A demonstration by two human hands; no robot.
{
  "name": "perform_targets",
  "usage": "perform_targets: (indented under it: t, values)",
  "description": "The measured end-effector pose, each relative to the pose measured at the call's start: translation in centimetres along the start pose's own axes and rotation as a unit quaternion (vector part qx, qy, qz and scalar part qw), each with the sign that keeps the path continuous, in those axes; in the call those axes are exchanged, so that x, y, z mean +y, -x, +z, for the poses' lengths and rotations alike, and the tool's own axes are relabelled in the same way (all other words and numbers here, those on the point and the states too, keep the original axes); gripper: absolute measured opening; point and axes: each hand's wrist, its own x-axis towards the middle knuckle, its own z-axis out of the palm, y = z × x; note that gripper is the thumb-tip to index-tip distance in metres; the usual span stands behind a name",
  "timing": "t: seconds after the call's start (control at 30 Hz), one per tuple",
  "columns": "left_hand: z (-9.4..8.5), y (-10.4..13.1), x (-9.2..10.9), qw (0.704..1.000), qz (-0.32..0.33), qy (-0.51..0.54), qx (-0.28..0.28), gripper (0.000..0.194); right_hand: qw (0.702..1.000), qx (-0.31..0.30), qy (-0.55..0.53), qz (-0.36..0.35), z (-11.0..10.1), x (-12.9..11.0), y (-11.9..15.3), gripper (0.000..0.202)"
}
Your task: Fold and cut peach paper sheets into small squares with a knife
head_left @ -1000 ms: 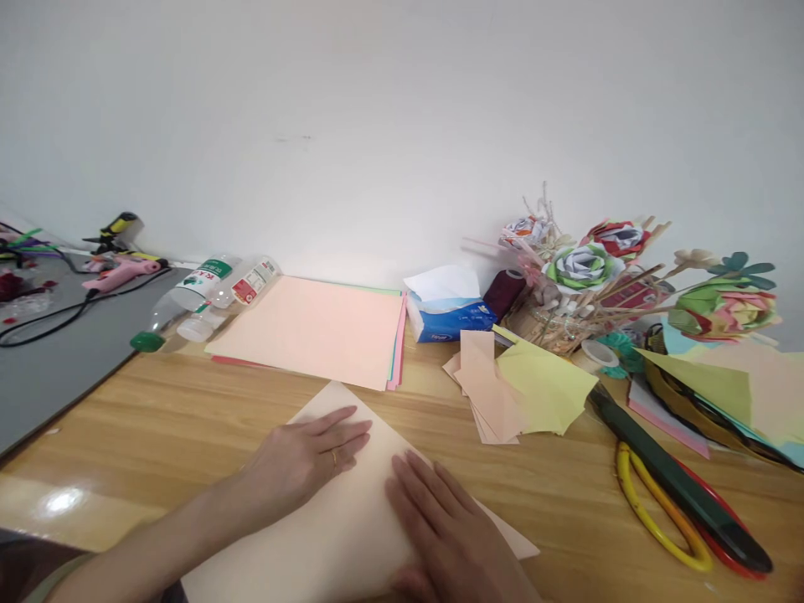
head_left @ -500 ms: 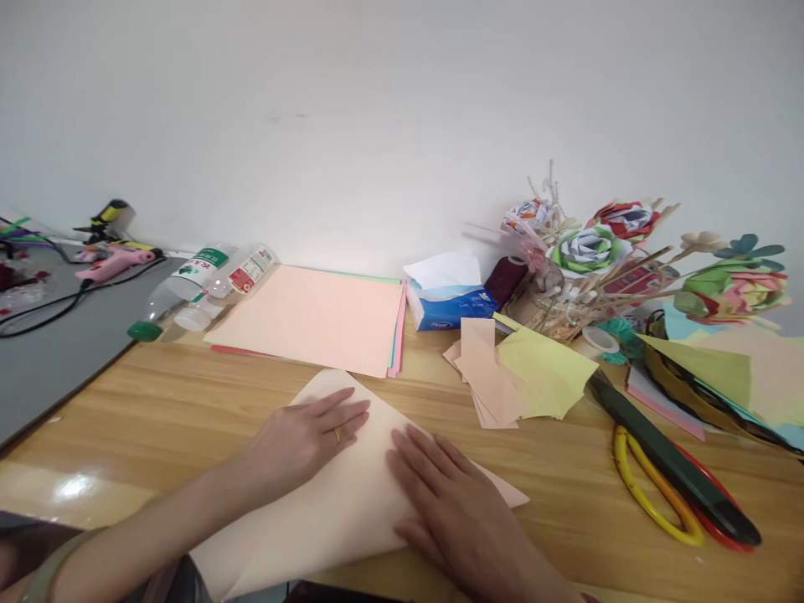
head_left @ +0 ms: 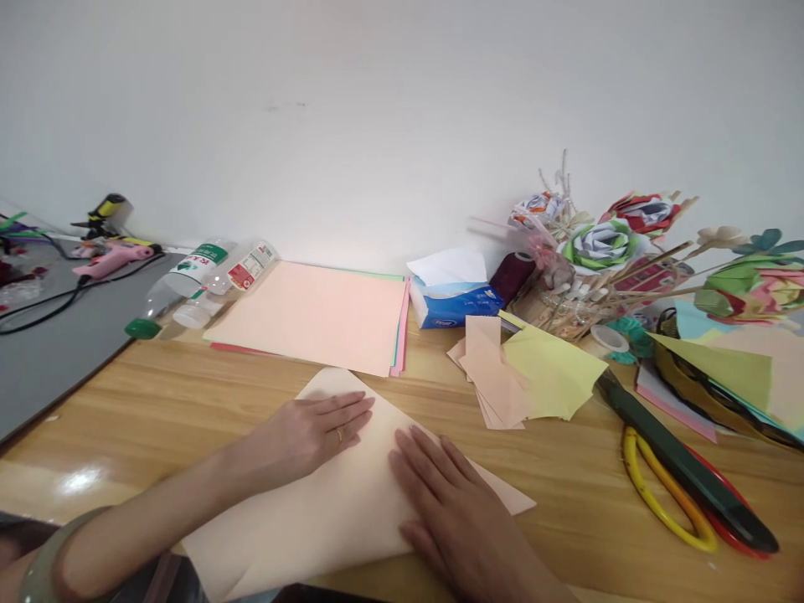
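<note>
A large sheet of pale peach paper (head_left: pixel 314 511) lies folded over on the wooden table in front of me, its lower left part reaching past the table's front edge. My left hand (head_left: pixel 323 431) rests flat on the paper's upper part, fingers stretched to the right, with a ring on one finger. On the right half of the paper lies my right hand (head_left: pixel 449 502), palm down and fingers extended along the slanting upper edge. Neither hand grips anything. The palms cover part of the sheet.
Behind the paper lies a stack of coloured sheets (head_left: pixel 314 318), beside plastic bottles (head_left: pixel 194 272) and a tissue pack (head_left: pixel 449 297). To the right are peach strips (head_left: pixel 493 377), yellow paper (head_left: pixel 556 373), scissors (head_left: pixel 669 486), a dark cutter (head_left: pixel 684 461) and paper flowers (head_left: pixel 606 247). A pink glue gun (head_left: pixel 116 258) sits far left.
Both hands stay flat on the paper with hardly any movement. The view has shifted slightly, so objects on the right appear a little farther right.
</note>
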Motion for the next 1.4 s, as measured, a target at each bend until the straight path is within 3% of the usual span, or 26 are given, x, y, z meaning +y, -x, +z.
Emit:
perform_targets:
  t: [0.43, 0.63, 0.77, 0.93, 1.23, 1.4]
  values:
    - [-0.3, -0.4, 0.1, 1.000, 0.007, -0.011, 0.019, 0.031, 1.000, -0.010, -0.008, 0.001, 0.3, 0.0, 0.0, 0.054]
    - [-0.5, -0.2, -0.4, 0.999, -0.010, 0.031, 0.008, 0.031, 0.998, -0.043, -0.048, 0.016, 0.1, 0.0, 0.2, 0.057]
    - [-0.8, 0.4, -1.0, 0.994, -0.007, 0.101, -0.042, 0.048, 0.994, -0.057, -0.090, 0.027, -0.5, -0.1, 0.3, 0.058]
    - [-0.4, 1.3, -1.5, 0.991, -0.003, 0.097, -0.089, 0.073, 0.989, -0.064, -0.131, 0.037, -1.6, -0.4, 0.3, 0.065]
    - [0.8, 1.6, -2.6, 0.995, 0.051, 0.079, -0.038, 0.080, 0.984, -0.049, -0.166, 0.052, -3.5, -0.7, 2.5, 0.068]
    - [1.1, 2.0, -1.2, 0.994, -0.040, 0.101, -0.013, 0.066, 0.986, -0.055, -0.138, 0.079, -3.7, -0.9, 4.5, 0.075]
